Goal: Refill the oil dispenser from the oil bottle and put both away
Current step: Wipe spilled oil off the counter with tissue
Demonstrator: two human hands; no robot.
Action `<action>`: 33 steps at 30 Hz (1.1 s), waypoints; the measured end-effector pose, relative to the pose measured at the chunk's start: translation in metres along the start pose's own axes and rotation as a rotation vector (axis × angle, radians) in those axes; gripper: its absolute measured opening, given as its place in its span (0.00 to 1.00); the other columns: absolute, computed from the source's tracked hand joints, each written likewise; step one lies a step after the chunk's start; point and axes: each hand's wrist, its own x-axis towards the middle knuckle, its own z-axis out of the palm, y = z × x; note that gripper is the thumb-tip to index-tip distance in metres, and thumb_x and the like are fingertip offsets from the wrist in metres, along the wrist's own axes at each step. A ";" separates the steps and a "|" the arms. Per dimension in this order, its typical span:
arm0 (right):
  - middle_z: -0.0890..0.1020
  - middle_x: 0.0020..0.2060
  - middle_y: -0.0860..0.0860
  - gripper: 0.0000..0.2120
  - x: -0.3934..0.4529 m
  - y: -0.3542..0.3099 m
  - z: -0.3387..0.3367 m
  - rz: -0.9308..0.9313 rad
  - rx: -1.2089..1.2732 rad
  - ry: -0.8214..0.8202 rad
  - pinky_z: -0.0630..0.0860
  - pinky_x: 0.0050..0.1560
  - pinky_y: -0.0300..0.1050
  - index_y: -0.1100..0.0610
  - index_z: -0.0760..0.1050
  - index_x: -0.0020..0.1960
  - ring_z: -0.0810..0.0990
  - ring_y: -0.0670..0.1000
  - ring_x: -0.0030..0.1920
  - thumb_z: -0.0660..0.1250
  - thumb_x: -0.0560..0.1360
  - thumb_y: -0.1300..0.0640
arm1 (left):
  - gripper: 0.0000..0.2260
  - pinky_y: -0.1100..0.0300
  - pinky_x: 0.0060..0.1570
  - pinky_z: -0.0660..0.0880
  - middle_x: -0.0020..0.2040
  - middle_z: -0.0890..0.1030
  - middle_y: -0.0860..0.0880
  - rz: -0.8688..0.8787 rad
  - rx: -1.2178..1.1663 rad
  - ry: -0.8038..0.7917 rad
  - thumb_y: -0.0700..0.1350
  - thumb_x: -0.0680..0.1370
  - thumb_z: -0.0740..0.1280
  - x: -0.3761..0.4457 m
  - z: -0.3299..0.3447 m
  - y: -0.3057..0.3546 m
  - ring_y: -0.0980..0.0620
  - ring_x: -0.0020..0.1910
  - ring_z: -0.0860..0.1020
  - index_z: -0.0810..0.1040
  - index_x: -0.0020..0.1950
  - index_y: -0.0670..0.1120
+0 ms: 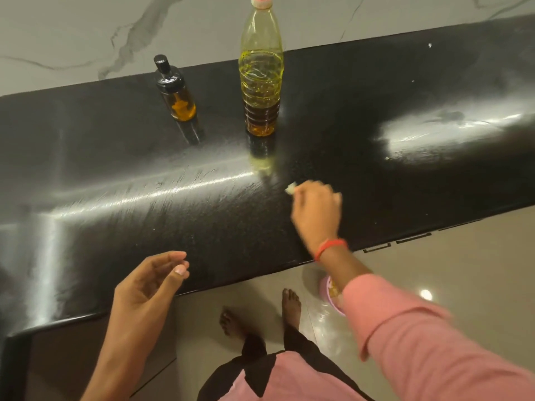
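A tall, ribbed clear-plastic oil bottle [261, 68] with a red cap stands upright on the glossy black speckled surface [376, 134], near its far edge, holding yellow oil to roughly two thirds of its height. Left of the oil bottle and well apart from it stands the oil dispenser [174, 89], a short, round clear bottle with a black collar and a black knob-like cap still on; amber oil fills only its lower part. Behind the oil bottle rises a pale wall [86, 30] of grey-veined marble.

In front of the oil bottle, over the surface, the right hand [317, 211] is blurred, its grip pinched on a small pale scrap [290, 189] whose material cannot be told; a red band [330, 247] circles the wrist above a pink sleeve [419, 337]. Further toward the near edge and left of the oil bottle, the left hand [147, 285] hovers palm-up with fingers loosely curled, its grip released and grasping nothing. Below the surface edge, bare feet stand on shiny beige floor tiles [434, 270].
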 end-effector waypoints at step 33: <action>0.81 0.38 0.54 0.03 -0.044 0.057 -0.013 0.075 0.068 0.063 0.72 0.41 0.54 0.53 0.80 0.43 0.79 0.61 0.40 0.68 0.73 0.59 | 0.10 0.70 0.53 0.80 0.50 0.89 0.51 0.053 -0.054 -0.066 0.35 0.79 0.71 0.009 0.023 0.007 0.54 0.51 0.87 0.86 0.54 0.49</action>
